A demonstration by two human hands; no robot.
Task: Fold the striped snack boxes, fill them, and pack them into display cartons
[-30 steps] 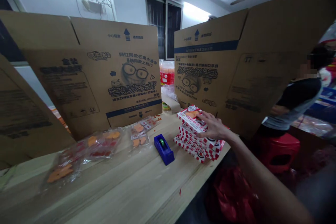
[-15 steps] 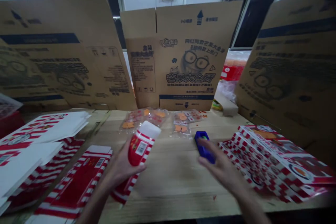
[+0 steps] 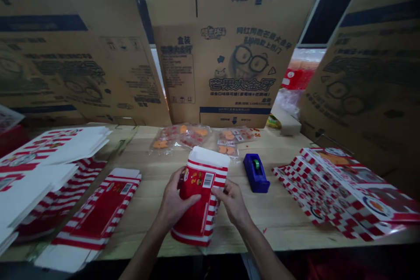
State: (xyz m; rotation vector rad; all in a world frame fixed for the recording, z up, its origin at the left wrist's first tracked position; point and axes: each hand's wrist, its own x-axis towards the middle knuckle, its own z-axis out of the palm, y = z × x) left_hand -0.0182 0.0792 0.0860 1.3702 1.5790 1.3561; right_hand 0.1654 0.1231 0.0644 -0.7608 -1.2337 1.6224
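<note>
Both my hands hold a red-and-white striped carton [image 3: 200, 197], partly opened into a sleeve, above the near edge of the wooden table [image 3: 282, 218]. My left hand [image 3: 177, 203] grips its left side with the thumb across the front. My right hand [image 3: 231, 201] pinches its right edge. A blue tape dispenser [image 3: 256, 173] sits just right of the carton.
Flat striped cartons lie stacked at the left [image 3: 49, 170] and one near my left arm [image 3: 98, 210]. A fanned pile of checked red boxes [image 3: 341, 192] lies at the right. Clear bags of orange snacks [image 3: 183, 136] rest behind. Tall cardboard shipping boxes [image 3: 226, 52] wall the table's far side.
My view swung left from the checked boxes to the table's middle. My right hand left the tape dispenser and joined my left on the striped carton, which now stands more upright.
</note>
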